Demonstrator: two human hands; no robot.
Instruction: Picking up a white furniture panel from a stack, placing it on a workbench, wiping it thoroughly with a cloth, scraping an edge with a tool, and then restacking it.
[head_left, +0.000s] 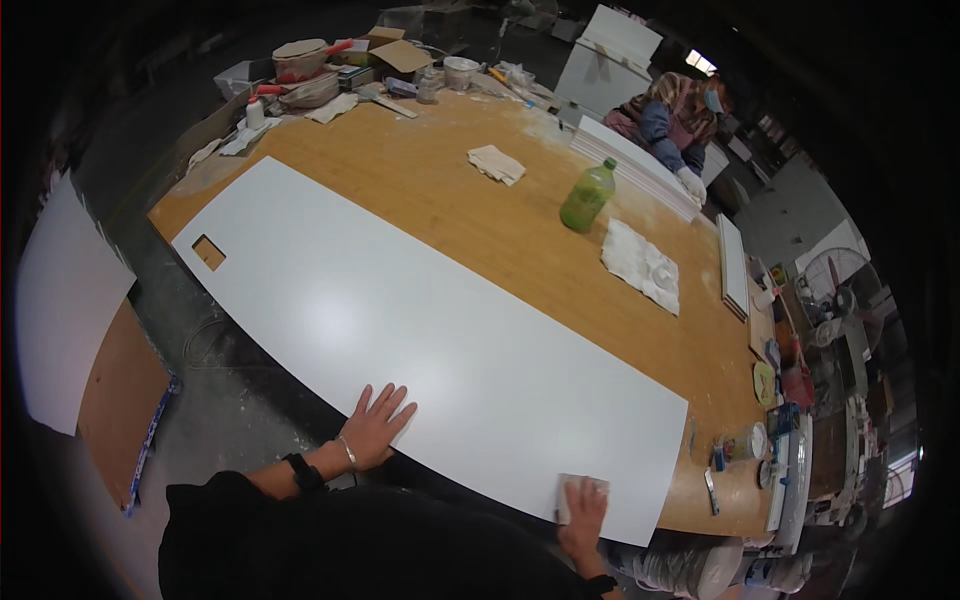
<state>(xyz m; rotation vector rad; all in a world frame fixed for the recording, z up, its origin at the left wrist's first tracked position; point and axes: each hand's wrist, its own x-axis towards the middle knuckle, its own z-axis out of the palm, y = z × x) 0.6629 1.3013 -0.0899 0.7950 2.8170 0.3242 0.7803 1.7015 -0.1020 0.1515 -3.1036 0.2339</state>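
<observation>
A long white panel (350, 290) with a small rectangular cutout at its far left end lies across the near side of a wooden table. My left hand (374, 428) rests open on the panel's near edge, fingers spread and nothing in it. At the panel's right end, my right hand (583, 515) holds a small pale square pad (597, 483) against the white surface. The hand covers most of the pad, so I cannot tell whether it is a folded cloth or an abrasive sheet.
On the wooden table (420, 205) stand a green bottle (588, 197), a white cloth (640, 265) and a beige cloth (496, 164). A co-worker (670, 120) leans over stacked white panels (635, 165). A utility knife (711, 492) lies right; tubs and boxes crowd the far left.
</observation>
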